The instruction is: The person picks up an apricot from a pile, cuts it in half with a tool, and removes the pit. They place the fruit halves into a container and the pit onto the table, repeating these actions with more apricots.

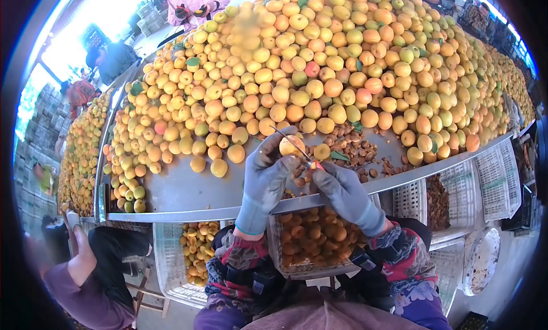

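Note:
My left hand [261, 179], in a grey-blue work glove, grips an apricot [292, 146] between thumb and fingers above the table's front edge. My right hand [344, 192], gloved alike, is closed on the red-orange handle of a small knife [315, 165]. The thin blade runs up and leftward across the apricot; how deep it sits, if at all, I cannot make out. Just behind my hands, brown apricot pits [353, 146] lie heaped on the metal table [177, 184]. Beneath my hands a crate [275, 239] contains orange fruit pieces.
A large mound of apricots [274, 73] covers most of the table. Crates [171, 261] stand below the front edge, one with cut apricots, another [456, 187] with pits. A person [91, 284] sits at left; another person [197, 5] stands across the table.

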{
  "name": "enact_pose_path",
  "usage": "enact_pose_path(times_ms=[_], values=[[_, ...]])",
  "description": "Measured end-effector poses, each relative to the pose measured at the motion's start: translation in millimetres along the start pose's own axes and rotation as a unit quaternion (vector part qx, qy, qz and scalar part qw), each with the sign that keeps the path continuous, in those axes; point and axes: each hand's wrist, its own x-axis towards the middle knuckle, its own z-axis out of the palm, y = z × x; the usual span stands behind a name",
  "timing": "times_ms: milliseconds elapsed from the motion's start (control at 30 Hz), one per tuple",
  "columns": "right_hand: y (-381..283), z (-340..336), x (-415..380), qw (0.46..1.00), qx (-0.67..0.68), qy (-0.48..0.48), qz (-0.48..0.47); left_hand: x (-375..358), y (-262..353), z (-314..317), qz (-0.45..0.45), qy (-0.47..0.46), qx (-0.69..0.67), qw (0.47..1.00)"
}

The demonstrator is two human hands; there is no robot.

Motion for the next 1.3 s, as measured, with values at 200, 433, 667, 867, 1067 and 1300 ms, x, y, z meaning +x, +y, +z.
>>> enact_pose_path(times_ms=[200,433,667,867,1067,1300], values=[[4,5,1,0.999,-0.040,0.002,0.008,-3,2,5,0.074,0.009,0.147,0.986],[6,12,3,0.994,-0.103,0.040,-0.016,-3,-7,16,0.002,0.092,-0.046,0.995],[9,12,1,0.987,-0.150,0.060,-0.006,1,-8,10,0.035,0.070,0.014,0.997],[8,13,3,0.968,-0.239,0.068,-0.032,-1,4,5,-0.048,0.110,-0.011,0.993],[11,10,3,0.967,-0.245,0.060,-0.031,1,7,9,-0.006,0.076,-0.046,0.996],[10,11,1,0.955,-0.280,0.078,-0.056,1,11,7,-0.050,0.084,-0.118,0.988]])
